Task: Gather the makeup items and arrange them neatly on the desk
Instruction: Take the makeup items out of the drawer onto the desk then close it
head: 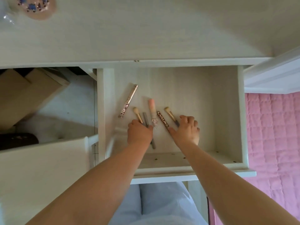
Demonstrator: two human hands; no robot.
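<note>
The white drawer (227, 111) stands pulled out below the desk top (146, 38). On its floor lie a rose-gold tube (129, 100), a left brush (137, 114), a grey pencil (145, 119), a pink tube (152, 109), a brown lettered tube (162, 121) and a right brush (170, 114). My left hand (140, 134) grips the left brush's handle and the grey pencil, whose near end sticks out below the wrist. My right hand (187, 130) bends its fingers over the right brush's handle, and its thumb touches the brown tube's near end.
A round pink flowered item (39, 8) and a clear glass object (8, 18) sit at the desk's far left. A white chair (40, 159) and cardboard boxes (32, 91) are to the left, and a pink quilt (272, 135) lies to the right.
</note>
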